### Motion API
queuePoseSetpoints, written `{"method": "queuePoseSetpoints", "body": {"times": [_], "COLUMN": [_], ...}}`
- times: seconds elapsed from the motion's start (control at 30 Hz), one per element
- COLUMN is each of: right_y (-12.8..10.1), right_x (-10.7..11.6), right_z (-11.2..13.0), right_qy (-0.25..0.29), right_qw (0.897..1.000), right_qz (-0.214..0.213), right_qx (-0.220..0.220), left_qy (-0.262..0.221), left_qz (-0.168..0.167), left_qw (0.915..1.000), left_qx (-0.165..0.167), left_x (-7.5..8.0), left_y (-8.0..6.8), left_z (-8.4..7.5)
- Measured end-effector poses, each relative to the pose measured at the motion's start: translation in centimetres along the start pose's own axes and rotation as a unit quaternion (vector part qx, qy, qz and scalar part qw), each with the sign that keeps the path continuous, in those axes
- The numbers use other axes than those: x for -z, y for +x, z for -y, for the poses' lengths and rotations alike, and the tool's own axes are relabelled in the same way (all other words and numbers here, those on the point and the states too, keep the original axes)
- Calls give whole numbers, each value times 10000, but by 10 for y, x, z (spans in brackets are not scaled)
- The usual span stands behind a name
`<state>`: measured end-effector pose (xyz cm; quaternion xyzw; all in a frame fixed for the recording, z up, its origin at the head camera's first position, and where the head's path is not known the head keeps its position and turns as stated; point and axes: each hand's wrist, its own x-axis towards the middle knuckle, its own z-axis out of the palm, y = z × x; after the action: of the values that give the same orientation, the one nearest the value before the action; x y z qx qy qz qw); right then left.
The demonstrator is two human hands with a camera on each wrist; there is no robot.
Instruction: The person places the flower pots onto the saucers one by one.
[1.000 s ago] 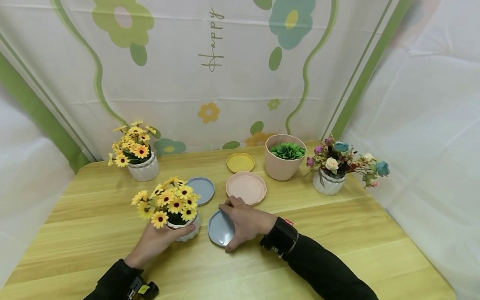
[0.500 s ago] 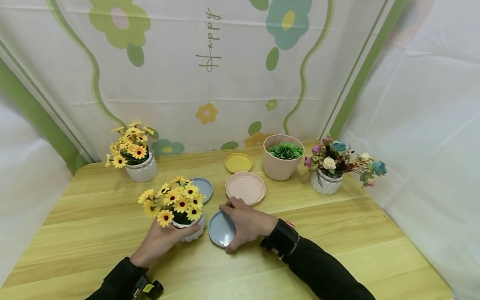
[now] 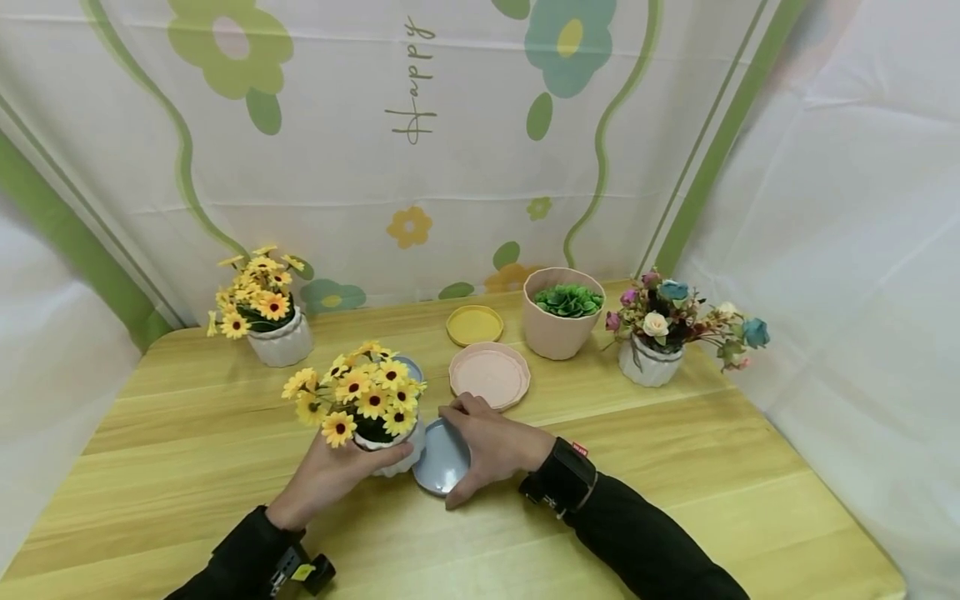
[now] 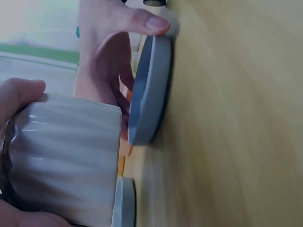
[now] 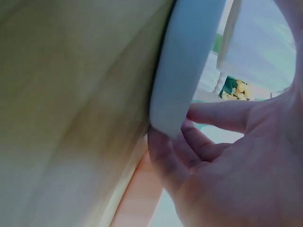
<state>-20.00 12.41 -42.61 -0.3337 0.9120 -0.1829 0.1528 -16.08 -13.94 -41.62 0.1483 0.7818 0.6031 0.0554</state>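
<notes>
My left hand [image 3: 330, 475] grips a white ridged flowerpot [image 4: 66, 156] filled with yellow daisies [image 3: 375, 396]. Its thumb lies across the front of the pot. In the left wrist view the pot's base is raised off the tabletop, just beside and above a blue-grey saucer [image 3: 441, 460]. My right hand [image 3: 498, 450] spans that saucer, thumb on the near rim and fingertips on the far rim. The right wrist view shows the fingers [image 5: 163, 151] curled against the saucer's outer edge, with the saucer low over the wood.
Behind the daisies a second blue-grey saucer [image 3: 412, 365] is mostly hidden. Pink [image 3: 491, 375] and yellow saucers [image 3: 474, 325] lie beyond. A pink pot [image 3: 557, 333] with greenery, a white pot of mixed flowers [image 3: 651, 362] and another daisy pot [image 3: 281, 343] stand along the back.
My left hand has carried the daisy pot to the right, up to the held saucer's left edge. The flowers now cover more of the saucer behind. My right hand keeps its grip.
</notes>
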Motion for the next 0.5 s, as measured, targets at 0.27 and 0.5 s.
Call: {"method": "queuePoseSetpoints", "body": {"times": [0.27, 0.5], "right_y": [0, -2], "right_x": [-1, 8], "right_z": [-2, -9], "right_qy": [328, 739], "right_qw": [9994, 9962], "right_qz": [2, 216], "right_qx": [116, 416], "left_qy": [-121, -347], "left_qz": [143, 431], "left_qw": [9998, 9984], "left_qx": [-81, -147], "left_x": [-13, -29], "left_y": [6, 11], "left_z": [-5, -7]}}
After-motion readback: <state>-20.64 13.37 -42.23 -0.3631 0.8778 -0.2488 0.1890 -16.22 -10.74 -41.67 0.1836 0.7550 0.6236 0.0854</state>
